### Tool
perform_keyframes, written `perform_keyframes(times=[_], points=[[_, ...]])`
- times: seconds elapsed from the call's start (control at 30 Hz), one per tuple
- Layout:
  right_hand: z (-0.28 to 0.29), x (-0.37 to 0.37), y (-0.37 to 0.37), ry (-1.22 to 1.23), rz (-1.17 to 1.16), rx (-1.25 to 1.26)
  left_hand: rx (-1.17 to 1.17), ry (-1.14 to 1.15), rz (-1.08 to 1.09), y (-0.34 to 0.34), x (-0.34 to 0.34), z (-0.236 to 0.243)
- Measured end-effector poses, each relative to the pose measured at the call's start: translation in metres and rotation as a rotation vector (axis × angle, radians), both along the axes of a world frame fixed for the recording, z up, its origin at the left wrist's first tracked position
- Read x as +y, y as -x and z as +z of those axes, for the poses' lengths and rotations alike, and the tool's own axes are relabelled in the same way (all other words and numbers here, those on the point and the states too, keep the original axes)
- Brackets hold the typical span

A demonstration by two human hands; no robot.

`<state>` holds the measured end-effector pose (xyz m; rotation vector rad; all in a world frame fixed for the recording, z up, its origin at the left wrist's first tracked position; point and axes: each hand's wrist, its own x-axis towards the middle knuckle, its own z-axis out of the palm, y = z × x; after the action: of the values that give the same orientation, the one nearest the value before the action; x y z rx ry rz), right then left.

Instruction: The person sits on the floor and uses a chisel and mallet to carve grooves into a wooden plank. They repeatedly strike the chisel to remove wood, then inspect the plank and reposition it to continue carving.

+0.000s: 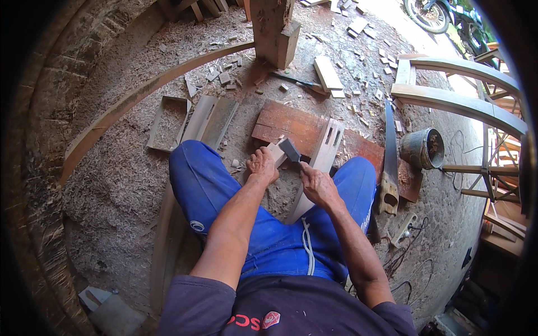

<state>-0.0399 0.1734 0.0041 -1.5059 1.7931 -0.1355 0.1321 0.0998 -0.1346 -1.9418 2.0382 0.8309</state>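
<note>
My left hand is closed around a short pale wooden block, low between my knees. In my right hand is the handle of a hand tool with a dark, flat, squarish head. That head overlaps the far end of the block; whether they touch I cannot tell. Just right of the tool, a long pale wooden piece with slots slants from between my thighs over a reddish-brown board. My right hand partly covers this slotted piece.
A handsaw and a grey bucket stand to the right. Beyond the board lie a dark-bladed tool and scattered offcuts. A wooden post rises at the back, with a curved timber on the left. Cables and a power strip lie at right.
</note>
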Motion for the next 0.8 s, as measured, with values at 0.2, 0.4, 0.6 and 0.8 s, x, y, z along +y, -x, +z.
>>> perform_keyframes(times=[0.2, 0.4, 0.6, 0.8], points=[[0.023, 0.008, 0.006, -0.028, 0.025, 0.01, -0.014, -0.002, -0.005, -0.006, -0.001, -0.004], [-0.013, -0.008, 0.002, 0.034, 0.051, 0.017, 0.027, 0.002, 0.012, -0.002, -0.004, -0.009], [0.012, 0.009, 0.009, 0.004, 0.08, 0.059, 0.028, 0.048, 0.002, -0.008, 0.002, -0.01], [-0.01, -0.005, 0.003, 0.044, 0.047, 0.008, 0.019, 0.061, -0.019, -0.003, 0.003, -0.002]])
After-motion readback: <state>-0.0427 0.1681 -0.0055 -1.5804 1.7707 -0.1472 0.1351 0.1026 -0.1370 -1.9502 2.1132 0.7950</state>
